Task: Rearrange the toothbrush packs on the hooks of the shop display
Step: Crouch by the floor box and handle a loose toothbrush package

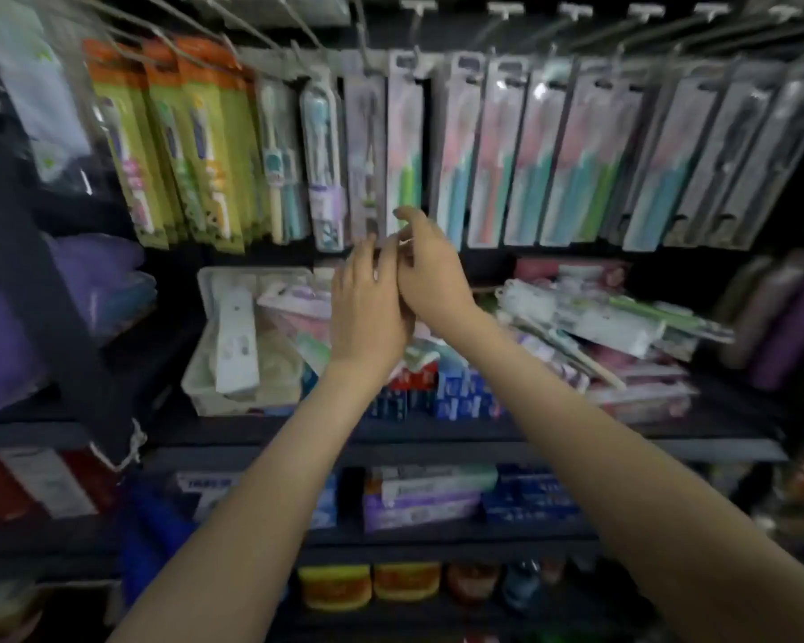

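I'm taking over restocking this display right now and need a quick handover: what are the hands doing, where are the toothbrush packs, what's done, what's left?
Left hand: fingers fairly straight, tips at the bottom edge of the grey pack.
Right hand: thumb and forefinger seem to pinch the bottom of the green-brush pack, which hangs on its hook.
Hanging packs fill the hooks in a row; loose packs lie heaped below.
Done: cannot tell.
Left: probably lifting the pinched pack off and rehanging it.
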`<act>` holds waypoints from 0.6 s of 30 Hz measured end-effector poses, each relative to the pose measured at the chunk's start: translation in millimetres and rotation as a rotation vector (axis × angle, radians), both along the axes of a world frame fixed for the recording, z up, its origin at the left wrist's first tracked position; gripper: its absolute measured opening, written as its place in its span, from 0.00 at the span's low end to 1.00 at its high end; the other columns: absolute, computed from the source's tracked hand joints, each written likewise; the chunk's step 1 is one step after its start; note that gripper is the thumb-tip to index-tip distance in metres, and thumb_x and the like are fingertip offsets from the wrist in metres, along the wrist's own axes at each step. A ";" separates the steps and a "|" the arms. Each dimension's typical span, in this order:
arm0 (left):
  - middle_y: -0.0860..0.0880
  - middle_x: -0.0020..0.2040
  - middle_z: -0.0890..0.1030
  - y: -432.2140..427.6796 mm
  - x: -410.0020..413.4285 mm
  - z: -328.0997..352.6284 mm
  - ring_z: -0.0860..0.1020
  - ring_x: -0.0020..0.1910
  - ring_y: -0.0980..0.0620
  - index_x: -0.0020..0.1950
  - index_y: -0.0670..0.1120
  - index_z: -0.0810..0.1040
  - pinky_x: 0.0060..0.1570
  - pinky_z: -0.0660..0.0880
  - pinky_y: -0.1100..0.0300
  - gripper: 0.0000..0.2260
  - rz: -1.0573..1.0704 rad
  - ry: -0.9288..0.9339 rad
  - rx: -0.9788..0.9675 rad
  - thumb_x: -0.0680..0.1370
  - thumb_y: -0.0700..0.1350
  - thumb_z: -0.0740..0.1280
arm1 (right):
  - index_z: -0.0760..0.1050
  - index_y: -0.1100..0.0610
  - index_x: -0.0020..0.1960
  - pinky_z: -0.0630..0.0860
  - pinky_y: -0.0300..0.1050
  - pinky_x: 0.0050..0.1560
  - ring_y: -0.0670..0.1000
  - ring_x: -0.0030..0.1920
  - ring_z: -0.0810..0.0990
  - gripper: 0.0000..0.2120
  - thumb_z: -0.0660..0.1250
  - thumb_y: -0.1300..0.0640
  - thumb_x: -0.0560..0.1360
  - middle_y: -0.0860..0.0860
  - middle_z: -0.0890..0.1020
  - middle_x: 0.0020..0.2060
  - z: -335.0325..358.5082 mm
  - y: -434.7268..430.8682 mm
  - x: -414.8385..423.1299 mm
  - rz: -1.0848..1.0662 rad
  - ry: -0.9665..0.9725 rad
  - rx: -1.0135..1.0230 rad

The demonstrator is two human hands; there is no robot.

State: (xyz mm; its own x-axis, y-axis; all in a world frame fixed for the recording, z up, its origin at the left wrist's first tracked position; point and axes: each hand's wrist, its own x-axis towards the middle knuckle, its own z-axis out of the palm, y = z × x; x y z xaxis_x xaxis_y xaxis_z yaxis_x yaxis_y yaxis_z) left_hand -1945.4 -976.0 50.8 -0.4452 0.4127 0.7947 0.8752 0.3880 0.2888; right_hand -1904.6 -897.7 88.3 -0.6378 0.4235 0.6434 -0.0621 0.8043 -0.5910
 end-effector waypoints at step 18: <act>0.41 0.65 0.74 119.9 376.9 -345.5 0.74 0.62 0.42 0.70 0.40 0.68 0.58 0.73 0.51 0.23 -0.387 -0.410 -0.606 0.76 0.40 0.67 | 0.72 0.60 0.62 0.74 0.50 0.42 0.58 0.46 0.78 0.14 0.63 0.63 0.77 0.56 0.77 0.50 -351.1 150.5 451.8 -0.221 -0.547 -0.205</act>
State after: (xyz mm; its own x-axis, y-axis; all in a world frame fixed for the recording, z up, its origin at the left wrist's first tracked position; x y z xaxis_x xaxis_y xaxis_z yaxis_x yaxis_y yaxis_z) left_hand -1568.6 -856.2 -294.7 -0.3897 0.9011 0.1903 0.8495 0.2720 0.4520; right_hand -1452.8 -747.2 -262.8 -0.7353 0.6630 0.1404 0.4477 0.6307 -0.6338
